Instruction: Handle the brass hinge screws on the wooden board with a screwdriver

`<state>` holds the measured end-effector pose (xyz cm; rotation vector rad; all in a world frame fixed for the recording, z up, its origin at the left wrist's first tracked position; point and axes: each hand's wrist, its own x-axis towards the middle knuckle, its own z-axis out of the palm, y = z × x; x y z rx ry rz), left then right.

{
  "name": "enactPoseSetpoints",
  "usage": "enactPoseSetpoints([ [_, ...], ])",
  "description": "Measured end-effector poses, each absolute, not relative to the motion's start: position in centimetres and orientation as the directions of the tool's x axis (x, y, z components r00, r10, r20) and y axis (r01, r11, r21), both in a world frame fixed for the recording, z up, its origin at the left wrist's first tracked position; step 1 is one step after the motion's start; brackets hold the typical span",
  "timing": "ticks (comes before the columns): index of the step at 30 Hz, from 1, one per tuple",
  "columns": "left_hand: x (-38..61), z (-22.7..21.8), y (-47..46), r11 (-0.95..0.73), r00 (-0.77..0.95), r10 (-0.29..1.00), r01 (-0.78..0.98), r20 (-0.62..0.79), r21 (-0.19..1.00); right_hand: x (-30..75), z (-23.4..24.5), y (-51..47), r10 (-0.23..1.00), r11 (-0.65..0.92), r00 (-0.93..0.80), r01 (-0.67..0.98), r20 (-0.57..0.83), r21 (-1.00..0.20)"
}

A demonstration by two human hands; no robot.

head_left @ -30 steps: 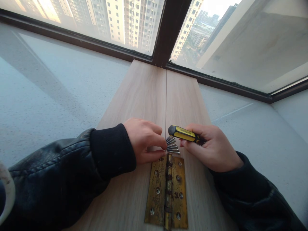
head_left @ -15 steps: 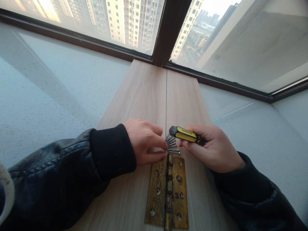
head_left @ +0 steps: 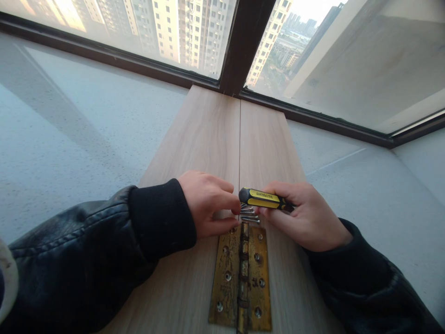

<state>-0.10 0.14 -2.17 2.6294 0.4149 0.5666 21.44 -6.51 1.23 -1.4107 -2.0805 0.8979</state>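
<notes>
My right hand [head_left: 306,213] is closed round a black-and-yellow screwdriver [head_left: 264,198], its handle end pointing left and its shaft hidden by my fingers. Several small silver screws [head_left: 250,218] lie side by side on the boards, partly under that handle. From the left, my left hand [head_left: 212,204] reaches to the screws with thumb and forefinger apart, the fingertips right beside them. Just below sits an old brass hinge [head_left: 244,278], laid open flat over the seam, its left leaf's top edge partly under my left thumb. Screw heads or holes show in both leaves.
Two pale wooden boards [head_left: 212,125] lie side by side and run up to a dark window frame [head_left: 231,60]. White speckled sill [head_left: 86,111] stretches on both sides. A pale curved object [head_left: 9,283] shows at the left edge.
The screwdriver handle has moved slightly left and down, now covering some of the screws. My left thumb and forefinger are a little further apart.
</notes>
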Motion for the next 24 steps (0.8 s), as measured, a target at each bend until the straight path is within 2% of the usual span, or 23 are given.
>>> enactPoseSetpoints([
  [7,-0.13,-2.04,0.07,-0.863,0.874,0.369,0.195,0.316,0.467,21.24,1.29,-6.54,0.934,0.284,-0.351,0.601,0.072,-0.747],
  [24,-0.22,-1.98,-0.06,-0.894,0.882,0.359,0.231,0.306,0.384,21.51,0.98,-6.52,0.932,0.266,-0.359,0.604,0.041,-0.751],
])
